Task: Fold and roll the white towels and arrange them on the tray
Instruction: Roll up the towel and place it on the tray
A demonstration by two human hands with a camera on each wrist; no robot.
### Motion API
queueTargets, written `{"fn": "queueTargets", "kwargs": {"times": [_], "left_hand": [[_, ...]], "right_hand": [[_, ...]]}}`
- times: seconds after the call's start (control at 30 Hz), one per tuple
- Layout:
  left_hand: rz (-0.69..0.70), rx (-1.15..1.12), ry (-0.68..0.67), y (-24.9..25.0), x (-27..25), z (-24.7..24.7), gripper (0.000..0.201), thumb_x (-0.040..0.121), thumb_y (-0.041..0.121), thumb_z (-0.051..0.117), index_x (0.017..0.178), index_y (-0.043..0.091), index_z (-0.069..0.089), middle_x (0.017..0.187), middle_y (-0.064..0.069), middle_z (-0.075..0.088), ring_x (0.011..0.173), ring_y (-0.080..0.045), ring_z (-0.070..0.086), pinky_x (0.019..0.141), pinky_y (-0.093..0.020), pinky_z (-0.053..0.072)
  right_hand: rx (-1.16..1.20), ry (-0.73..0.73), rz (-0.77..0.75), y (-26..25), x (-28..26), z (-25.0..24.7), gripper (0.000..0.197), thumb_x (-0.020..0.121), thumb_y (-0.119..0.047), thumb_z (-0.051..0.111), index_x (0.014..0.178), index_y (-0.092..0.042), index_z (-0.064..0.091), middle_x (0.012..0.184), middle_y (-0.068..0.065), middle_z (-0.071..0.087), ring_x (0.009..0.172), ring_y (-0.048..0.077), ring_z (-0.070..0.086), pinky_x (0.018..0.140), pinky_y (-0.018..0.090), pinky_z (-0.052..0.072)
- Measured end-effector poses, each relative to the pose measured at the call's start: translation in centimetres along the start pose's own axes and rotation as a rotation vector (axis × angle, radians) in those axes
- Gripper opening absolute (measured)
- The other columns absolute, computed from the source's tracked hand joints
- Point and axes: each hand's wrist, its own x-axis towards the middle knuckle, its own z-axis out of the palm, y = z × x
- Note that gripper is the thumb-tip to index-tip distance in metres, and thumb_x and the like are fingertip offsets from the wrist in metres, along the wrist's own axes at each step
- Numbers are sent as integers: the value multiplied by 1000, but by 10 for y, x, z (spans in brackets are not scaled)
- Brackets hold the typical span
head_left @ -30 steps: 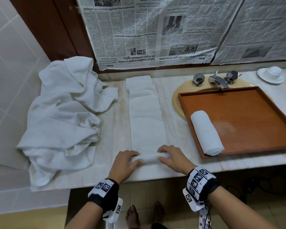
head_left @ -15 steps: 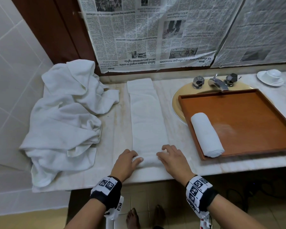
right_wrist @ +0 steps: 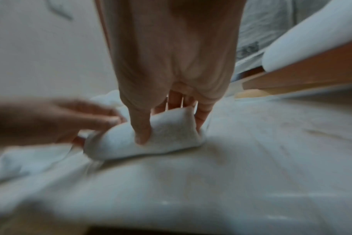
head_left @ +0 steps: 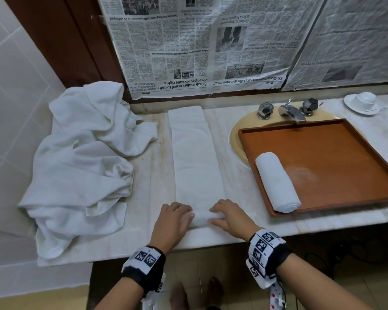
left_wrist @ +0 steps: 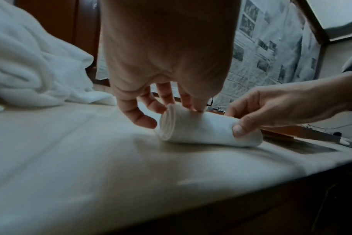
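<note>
White terry roll [head_left: 201, 218] at the counter's [head_left: 148, 238] near edge, the started end of a long folded towel [head_left: 194, 157] running away toward the wall. Left hand [head_left: 170, 222] and right hand [head_left: 232, 218] each curl their fingers over one end of the roll, thumbs pinching its near side. Right of it, a wooden tray [head_left: 345, 157] holds one finished roll [head_left: 277, 182] along its left wall. Farther left, a heap of loose towels [head_left: 83, 166].

Roll [head_left: 201, 218] thicker, further up the folded towel [head_left: 194, 153] under both hands.
</note>
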Motion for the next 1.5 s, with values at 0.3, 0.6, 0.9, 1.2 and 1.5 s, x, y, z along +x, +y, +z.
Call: {"fn": "queueTargets", "kwargs": {"times": [0.3,0.6,0.9,1.2,1.5], "left_hand": [[-12,21,-128,-10,-10,0,63,86,74,39,129,34,63,115,10,56,106,-15,46,87,-31,46],[-242,-223,-163,-12,18,-7,44,87,58,62,116,25,70,115,4,69,110,-14,60,96,-27,42],[76,-52,-99,-13,-8,-4,46,85,68,56,121,41,62,117,20,57,106,-5,47,86,-27,46],[-106,-282,-263,-6,23,-26,21,91,42,68,105,27,71,102,13,71,94,-2,62,84,-22,45],[19,-57,-168,2,5,-7,46,92,61,51,131,37,56,126,16,56,111,-8,50,94,-30,44]], "right_hand": [[21,22,19,-2,1,4,30,101,-33,52,108,-10,70,111,0,59,100,19,52,86,32,38],[-316,134,-192,1,-13,14,44,82,-37,67,121,-16,65,116,1,63,104,23,62,84,34,51],[15,-157,48,-4,3,-12,35,94,-46,60,122,-24,61,118,-5,61,108,15,54,94,29,41],[-105,151,-45,-11,-18,8,42,103,-42,39,138,-20,49,138,1,50,120,19,51,92,34,51],[238,59,91,0,4,-12,20,99,-30,58,112,-20,69,111,-4,70,103,8,60,89,21,41]]}}
